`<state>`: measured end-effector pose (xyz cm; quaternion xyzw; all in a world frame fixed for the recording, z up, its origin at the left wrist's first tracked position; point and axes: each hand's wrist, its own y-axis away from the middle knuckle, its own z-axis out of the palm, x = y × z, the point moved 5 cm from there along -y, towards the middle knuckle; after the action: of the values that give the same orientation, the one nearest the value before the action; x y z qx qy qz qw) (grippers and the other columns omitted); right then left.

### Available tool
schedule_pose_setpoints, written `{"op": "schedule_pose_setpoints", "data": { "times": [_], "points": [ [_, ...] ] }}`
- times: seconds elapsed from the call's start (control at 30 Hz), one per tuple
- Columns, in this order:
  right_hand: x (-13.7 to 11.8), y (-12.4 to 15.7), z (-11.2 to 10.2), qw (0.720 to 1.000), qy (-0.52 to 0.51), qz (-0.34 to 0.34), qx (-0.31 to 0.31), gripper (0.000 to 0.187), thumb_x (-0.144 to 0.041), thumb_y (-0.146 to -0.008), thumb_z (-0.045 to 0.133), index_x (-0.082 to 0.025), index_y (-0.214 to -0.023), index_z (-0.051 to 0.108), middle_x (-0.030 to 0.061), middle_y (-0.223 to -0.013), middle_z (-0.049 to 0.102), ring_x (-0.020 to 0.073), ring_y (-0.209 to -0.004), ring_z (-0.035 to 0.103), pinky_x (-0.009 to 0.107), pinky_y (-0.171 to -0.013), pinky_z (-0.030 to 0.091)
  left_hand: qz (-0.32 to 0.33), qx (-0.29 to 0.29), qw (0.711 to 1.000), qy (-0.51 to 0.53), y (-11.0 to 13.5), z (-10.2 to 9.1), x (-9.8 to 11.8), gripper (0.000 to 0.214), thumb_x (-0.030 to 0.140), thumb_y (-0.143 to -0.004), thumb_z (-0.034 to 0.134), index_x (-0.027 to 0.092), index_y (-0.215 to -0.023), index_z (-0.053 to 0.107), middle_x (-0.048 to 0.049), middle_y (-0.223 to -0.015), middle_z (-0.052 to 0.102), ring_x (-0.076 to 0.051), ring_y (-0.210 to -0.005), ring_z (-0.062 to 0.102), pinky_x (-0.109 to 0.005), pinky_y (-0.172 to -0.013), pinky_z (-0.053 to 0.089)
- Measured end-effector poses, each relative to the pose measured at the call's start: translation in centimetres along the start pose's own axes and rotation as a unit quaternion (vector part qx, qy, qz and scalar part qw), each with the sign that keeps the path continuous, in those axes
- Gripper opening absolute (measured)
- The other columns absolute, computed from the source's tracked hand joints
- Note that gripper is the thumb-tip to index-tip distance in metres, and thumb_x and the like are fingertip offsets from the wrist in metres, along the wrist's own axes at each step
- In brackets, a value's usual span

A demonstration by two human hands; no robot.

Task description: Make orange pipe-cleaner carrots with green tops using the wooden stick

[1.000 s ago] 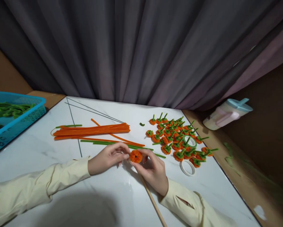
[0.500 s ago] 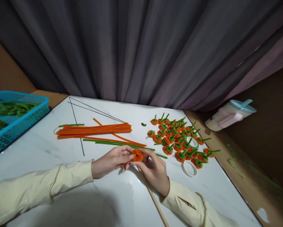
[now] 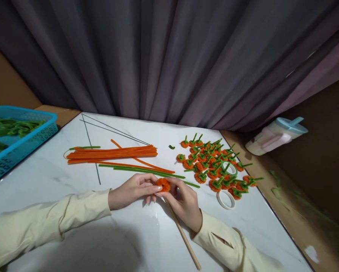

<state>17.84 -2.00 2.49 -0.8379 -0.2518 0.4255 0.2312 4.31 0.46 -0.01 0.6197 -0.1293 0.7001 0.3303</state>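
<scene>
1. Pinching a small round orange fuzzy ball with a dark center hole (image 3: 164, 185), the left hand (image 3: 135, 190) has its thumb against the ball's left edge; the ball sits just below the middle of the frame.
2. The right hand (image 3: 186, 202) grips the same ball from its right side between thumb and forefinger, the other fingers curled.
3. A slim pale wooden stick (image 3: 183, 238) slants from beneath the right hand toward the bottom edge; whether the hand touches it, I cannot tell.
4. Left of center on the white marbled desk (image 3: 45, 177) lies a thick bundle of straight orange fuzzy stems (image 3: 113, 153), with long green fuzzy stems (image 3: 147, 171) between it and the hands.
5. Right of center, many little orange pumpkin shapes with green stalks (image 3: 202, 176) crowd together, a green-and-white ring-shaped roll (image 3: 234, 173) among them and a plain white ring (image 3: 225, 207) just below.
6. At the left edge, a blue perforated plastic basket (image 3: 25, 151) holds green fuzzy pieces (image 3: 15, 127).
7. At the right, a pale tumbler with a light-blue lid (image 3: 267, 141) leans; dark gray pleated curtains (image 3: 158, 56) fill the top.
</scene>
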Motion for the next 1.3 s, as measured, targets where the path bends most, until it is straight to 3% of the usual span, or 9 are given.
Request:
{"op": "schedule_pose_setpoints", "data": {
  "times": [0.37, 0.5, 0.57, 0.67, 0.8, 0.93, 1.03, 1.13, 1.3],
  "points": [
    [0.2, 0.1, 0.3, 1.0, 0.001, 0.017, -0.024, 0.03, -0.042, -0.075, 0.063, -0.018, -0.089, 0.052, -0.0015, -0.065, 0.056, 0.0092, -0.052, 0.048, 0.02, -0.05, 0.042, -0.007, 0.002, 1.0, -0.016, -0.2, 0.0, 0.0, 0.028, 0.039, -0.076, 0.06, 0.013, -0.075, 0.05, 0.0026, -0.056, 0.054, -0.008, -0.048, 0.051, -0.02, -0.048, 0.042],
    [0.3, 0.1, 0.4, 0.999, -0.032, 0.016, -0.04, 0.039, -0.042, -0.072, 0.066, -0.018, -0.098, 0.047, -0.0002, -0.073, 0.056, 0.0102, -0.056, 0.049, 0.022, -0.054, 0.045, -0.018, 0.002, 1.0, -0.019, -0.2, -0.1, -0.1, 0.026, 0.037, -0.077, 0.06, 0.013, -0.074, 0.051, 0.0033, -0.051, 0.053, -0.007, -0.044, 0.047, -0.019, -0.045, 0.04],
    [0.0, -0.1, 0.5, 0.996, -0.051, -0.01, -0.069, 0.036, -0.037, -0.078, 0.062, -0.018, -0.105, 0.046, 0.0035, -0.083, 0.056, 0.0121, -0.066, 0.052, 0.024, -0.06, 0.047, -0.02, -0.003, 1.0, -0.016, -0.3, -0.3, -0.1, 0.025, 0.036, -0.076, 0.06, 0.012, -0.073, 0.051, 0.0034, -0.049, 0.052, -0.006, -0.041, 0.045, -0.018, -0.043, 0.038],
    [-0.6, -0.2, 0.7, 0.987, -0.072, -0.059, -0.133, 0.024, -0.026, -0.086, 0.051, -0.02, -0.109, 0.048, 0.0094, -0.102, 0.051, 0.0143, -0.081, 0.054, 0.027, -0.07, 0.048, -0.022, -0.035, 0.999, -0.018, -0.4, -0.6, -0.2, 0.024, 0.034, -0.075, 0.061, 0.013, -0.072, 0.051, 0.0033, -0.049, 0.052, -0.005, -0.039, 0.044, -0.017, -0.04, 0.036],
    [-1.0, 0.0, 0.9, 0.979, -0.073, -0.098, -0.165, 0.023, -0.02, -0.086, 0.049, -0.022, -0.109, 0.05, 0.0104, -0.108, 0.047, 0.015, -0.086, 0.053, 0.026, -0.068, 0.048, -0.051, -0.113, 0.992, -0.016, -0.4, -0.8, -0.4, 0.022, 0.031, -0.074, 0.062, 0.013, -0.071, 0.05, 0.0034, -0.05, 0.052, -0.005, -0.037, 0.044, -0.016, -0.037, 0.034],
    [-0.9, 0.2, 0.9, 0.979, -0.062, -0.113, -0.156, 0.019, -0.016, -0.086, 0.046, -0.021, -0.103, 0.051, 0.0103, -0.106, 0.049, 0.0159, -0.089, 0.053, 0.027, -0.069, 0.048, -0.051, -0.149, 0.988, -0.003, -0.1, -0.8, -0.3, 0.023, 0.032, -0.075, 0.061, 0.013, -0.08, 0.049, 0.0023, -0.057, 0.054, -0.005, -0.039, 0.045, -0.017, -0.038, 0.036],
    [-0.7, 0.1, 0.7, 0.985, -0.065, -0.097, -0.127, 0.016, -0.015, -0.086, 0.045, -0.02, -0.1, 0.05, 0.0109, -0.104, 0.049, 0.0159, -0.088, 0.053, 0.028, -0.07, 0.049, -0.025, -0.102, 0.994, -0.013, 0.0, -0.8, 0.0, 0.033, 0.031, -0.07, 0.068, 0.016, -0.089, 0.046, 0.0034, -0.068, 0.052, -0.007, -0.048, 0.048, -0.017, -0.041, 0.038],
    [-0.8, -0.1, 0.3, 0.99, -0.064, -0.089, -0.088, 0.014, -0.016, -0.085, 0.047, -0.02, -0.098, 0.051, 0.0098, -0.1, 0.051, 0.0164, -0.086, 0.052, 0.03, -0.07, 0.048, 0.025, -0.029, 0.999, -0.037, -0.1, -1.2, 0.3, 0.039, 0.027, -0.065, 0.072, 0.018, -0.094, 0.048, 0.0029, -0.077, 0.051, -0.008, -0.064, 0.05, -0.02, -0.056, 0.043],
    [-1.2, -0.3, -0.2, 0.993, -0.041, -0.097, -0.043, 0.014, -0.017, -0.083, 0.053, -0.021, -0.096, 0.054, 0.0089, -0.097, 0.053, 0.017, -0.082, 0.049, 0.032, -0.069, 0.046, 0.049, -0.031, 0.998, -0.028, -0.5, -1.3, 0.5, 0.027, 0.035, -0.073, 0.065, 0.014, -0.09, 0.058, -0.002, -0.083, 0.058, -0.012, -0.075, 0.052, -0.024, -0.07, 0.04]
  ]
}}
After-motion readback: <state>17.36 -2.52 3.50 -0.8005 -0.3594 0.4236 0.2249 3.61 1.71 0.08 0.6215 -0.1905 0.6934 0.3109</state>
